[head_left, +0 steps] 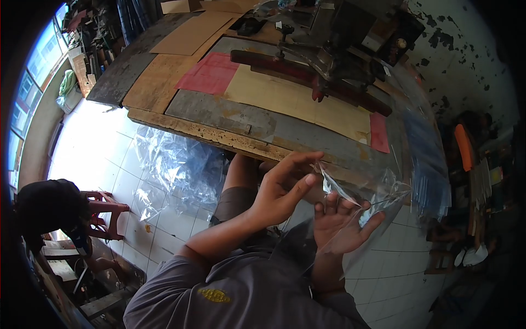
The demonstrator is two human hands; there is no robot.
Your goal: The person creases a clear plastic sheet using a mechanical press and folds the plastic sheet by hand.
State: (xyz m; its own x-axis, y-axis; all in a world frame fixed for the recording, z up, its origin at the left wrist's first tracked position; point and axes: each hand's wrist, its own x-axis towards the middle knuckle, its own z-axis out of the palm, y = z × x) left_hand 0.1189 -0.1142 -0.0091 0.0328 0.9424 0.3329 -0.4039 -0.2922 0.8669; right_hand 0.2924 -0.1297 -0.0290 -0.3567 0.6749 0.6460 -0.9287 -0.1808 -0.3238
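Observation:
A clear plastic sheet or bag (378, 194) hangs in front of me at the table's front edge, crumpled and catching the light. My left hand (282, 192) is at its left end; the index fingertip touches the upper corner and the thumb stands apart from it. My right hand (342, 225) is palm up below and to the right, with bent fingers at the film's folded edge and the thumb out to the side. Part of the film lies over this hand, so the exact grip is hard to see.
On the worktable (203, 131), a dark press with a long red-brown bar (312, 82) stands over a yellow sheet (290, 101) with red pieces (211, 74). Plastic sheets (430, 175) hang at the right edge. A plastic heap (178, 167) lies on the floor. A red stool (107, 214) stands left.

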